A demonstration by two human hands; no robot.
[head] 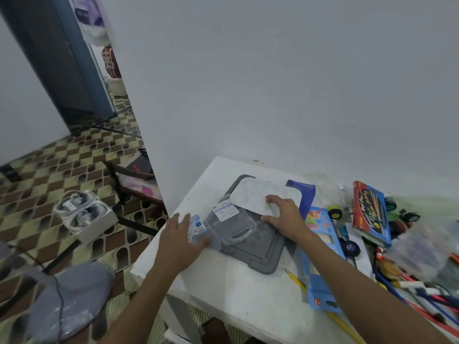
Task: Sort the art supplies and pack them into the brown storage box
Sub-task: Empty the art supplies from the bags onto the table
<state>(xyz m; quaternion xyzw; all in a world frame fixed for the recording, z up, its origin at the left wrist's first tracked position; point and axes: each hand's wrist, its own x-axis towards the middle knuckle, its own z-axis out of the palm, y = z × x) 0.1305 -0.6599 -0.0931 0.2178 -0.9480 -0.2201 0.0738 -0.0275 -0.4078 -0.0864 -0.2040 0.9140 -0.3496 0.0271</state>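
Two bare forearms reach in over the white table (238,294), left hand (180,240) and right hand (285,214) without sleeves, gloves, rings, watches or any markings.

1. A white "12" on a small blue square, printed upside down, stands on the pale blue-and-white paper pack (198,227) touching the fingertips of the left hand (180,240).
2. A "12" on a small red patch sits on the light blue flat cardboard box (323,228) just right of the right hand (285,214).
3. Another red "12" patch marks the blue cardboard flap (320,296) near the right forearm, by the table's front.
4. The white sticker label (225,211) on the clear plastic case between the two hands carries small print, too fine to read.
5. The red and blue box with dark cover (371,213), well right of the right hand, bears yellow cursive lettering, blurred beyond reading.
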